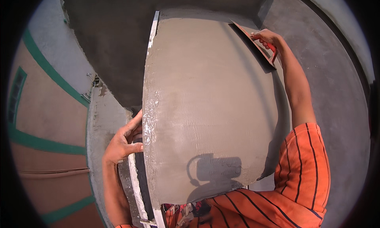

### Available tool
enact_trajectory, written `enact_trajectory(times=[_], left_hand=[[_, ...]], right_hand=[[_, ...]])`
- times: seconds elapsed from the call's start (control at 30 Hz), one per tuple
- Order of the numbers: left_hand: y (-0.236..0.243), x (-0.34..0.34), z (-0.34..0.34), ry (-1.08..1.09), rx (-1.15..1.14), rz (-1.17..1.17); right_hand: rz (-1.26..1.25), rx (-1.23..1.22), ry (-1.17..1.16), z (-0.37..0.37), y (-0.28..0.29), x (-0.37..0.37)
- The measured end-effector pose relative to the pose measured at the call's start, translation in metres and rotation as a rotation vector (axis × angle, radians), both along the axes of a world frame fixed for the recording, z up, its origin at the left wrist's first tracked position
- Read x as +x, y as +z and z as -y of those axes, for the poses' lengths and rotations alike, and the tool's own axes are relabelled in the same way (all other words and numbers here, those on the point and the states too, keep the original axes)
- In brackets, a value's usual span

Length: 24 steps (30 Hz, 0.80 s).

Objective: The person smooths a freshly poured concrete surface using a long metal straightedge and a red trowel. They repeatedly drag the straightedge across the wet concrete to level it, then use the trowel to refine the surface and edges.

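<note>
Wet plaster (209, 109) coats the pillar face before us, grey and still ridged. Our right hand (266, 38) is clenched on the red handle of a trowel (257, 43), blade laid against the upper right. Our left hand (123, 143) grips the metal edge strip (152, 32). We judge: keep the blade shallow, pressure even, strip steady.

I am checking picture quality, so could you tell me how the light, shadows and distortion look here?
Head view: hard sunlight; a sharp dark shadow lies low on the wet plaster face; fisheye bends the straightedge; black rim corners; right hand and trowel reasonably sharp.
</note>
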<state>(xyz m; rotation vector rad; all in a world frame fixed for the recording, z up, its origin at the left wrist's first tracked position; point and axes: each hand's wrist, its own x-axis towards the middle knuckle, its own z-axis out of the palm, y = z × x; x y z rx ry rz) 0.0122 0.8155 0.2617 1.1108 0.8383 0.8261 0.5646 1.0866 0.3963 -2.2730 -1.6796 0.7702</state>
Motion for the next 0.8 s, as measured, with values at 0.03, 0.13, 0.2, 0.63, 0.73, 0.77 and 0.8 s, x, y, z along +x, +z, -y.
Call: enact_trajectory(times=[0.03, 0.13, 0.2, 0.63, 0.73, 0.77, 0.8], left_hand=[[0.001, 0.0, 0.0, 0.003, 0.006, -0.024], [-0.007, -0.004, -0.001, 0.022, 0.025, -0.008], [-0.014, -0.006, -0.002, 0.01, 0.046, -0.015], [-0.014, -0.004, -0.004, 0.011, 0.062, -0.017], [-0.019, -0.007, -0.003, 0.013, 0.077, -0.034], [-0.02, -0.006, -0.003, 0.009, 0.1, -0.036], [-0.019, -0.005, -0.005, 0.004, 0.116, -0.028]], right_hand=[[0.005, 0.014, 0.067, 0.014, 0.005, -0.024], [-0.221, -0.062, 0.188, 0.015, 0.009, -0.041], [-0.308, -0.046, 0.226, 0.017, 0.009, -0.021], [0.317, 0.087, 0.083, -0.045, -0.025, 0.029], [0.274, 0.11, 0.242, -0.009, -0.028, -0.075], [0.193, 0.154, 0.384, 0.013, -0.028, -0.102], [0.112, 0.14, 0.473, 0.038, -0.026, -0.128]])
